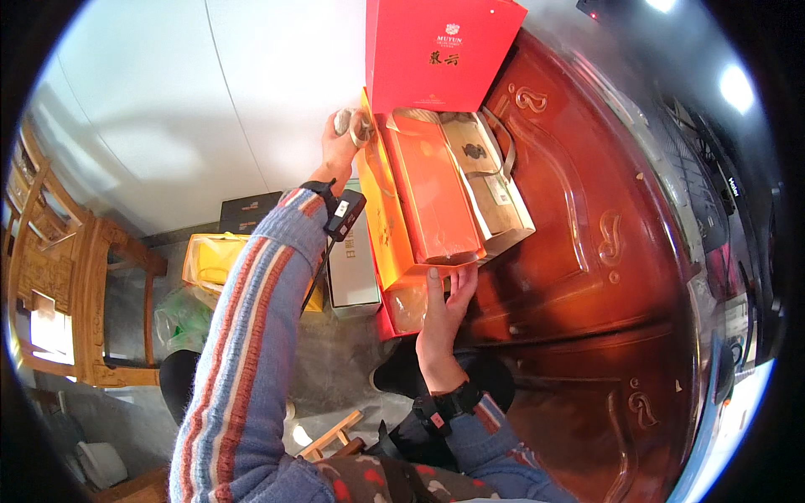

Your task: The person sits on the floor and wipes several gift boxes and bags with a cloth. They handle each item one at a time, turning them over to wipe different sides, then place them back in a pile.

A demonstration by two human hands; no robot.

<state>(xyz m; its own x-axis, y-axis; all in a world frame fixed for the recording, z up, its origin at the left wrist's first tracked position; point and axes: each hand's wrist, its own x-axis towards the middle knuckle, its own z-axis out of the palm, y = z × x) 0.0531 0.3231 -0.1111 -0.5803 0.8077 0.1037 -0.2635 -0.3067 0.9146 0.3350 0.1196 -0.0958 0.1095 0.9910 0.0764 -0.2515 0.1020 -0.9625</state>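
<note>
The left hand (pixel 338 151) is closed around a pale rounded item (pixel 360 130), kind unclear, beside the upper end of an orange bag (pixel 387 220) containing an orange-red box (pixel 429 197). The right hand (pixel 443 320) grips the bag's lower edge, apparently steadying it against a beige bag (pixel 506 220).

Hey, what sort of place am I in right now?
Probably a furnished sitting room or office, judging by the carved wooden chair, the glossy reddish-brown panelled furniture and the orange gift bag.
</note>
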